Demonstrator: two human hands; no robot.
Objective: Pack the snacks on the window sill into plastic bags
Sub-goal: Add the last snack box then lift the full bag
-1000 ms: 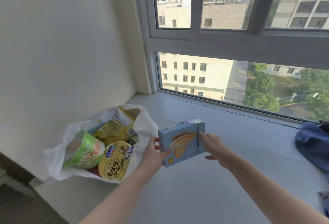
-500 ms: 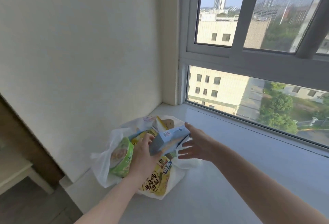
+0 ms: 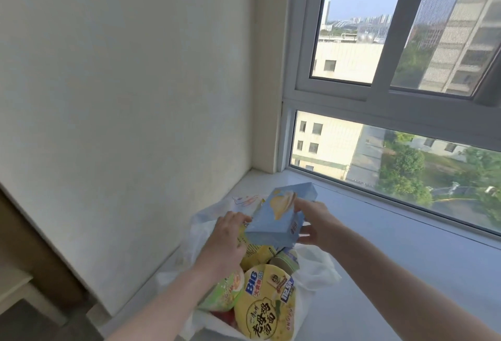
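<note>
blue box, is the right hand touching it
Touching. The head view shows the right hand with fingertips pressed on the blue box at its right side, no gap visible.

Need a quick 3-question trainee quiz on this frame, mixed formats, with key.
1. True or false: the blue box lies flat on the sill.
2. Which hand touches the box's end nearer the window? A) left hand B) right hand
3. Fill in: the yellow noodle bowl sits inside the white plastic ___.

Key: 1 false, it is held above the bag; 2 B; 3 bag.
</note>
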